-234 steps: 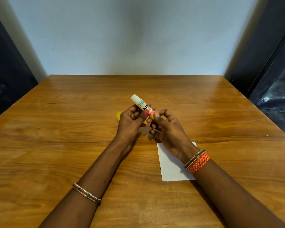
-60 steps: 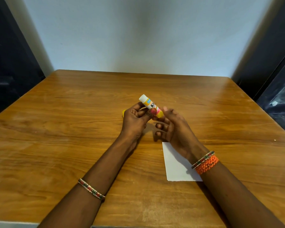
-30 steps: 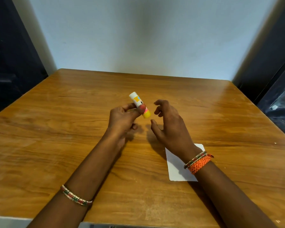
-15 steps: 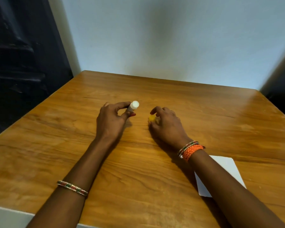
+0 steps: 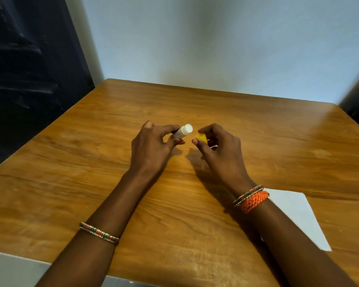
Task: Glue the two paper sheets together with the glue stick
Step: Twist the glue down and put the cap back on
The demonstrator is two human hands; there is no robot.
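A wooden table point(image 5: 71, 183) stands against a pale blue wall point(image 5: 216, 38), with dark panels at either side of the room, the right one blurred at the frame's edge. Over the middle of the table, a person's left hand point(image 5: 151, 150) grips a glue stick point(image 5: 183, 130) between thumb and curled fingers, its white tip pointing right; most of the barrel is hidden inside the hand, and its label is too covered and soft to read. Just apart from the tip, the right hand point(image 5: 220, 154) pinches a small yellow cap point(image 5: 201, 138) between thumb and fingers, which conceal much of it. White paper point(image 5: 294, 216) lies flat near the table's right front, behind the right forearm, which covers its left edge; whether it is one sheet or two stacked cannot be told. A beaded bangle point(image 5: 98, 235) circles the left wrist. A similar bangle and a woven orange band point(image 5: 254, 200) sit on the right wrist. Both forearms are cut off at the bottom of the frame.
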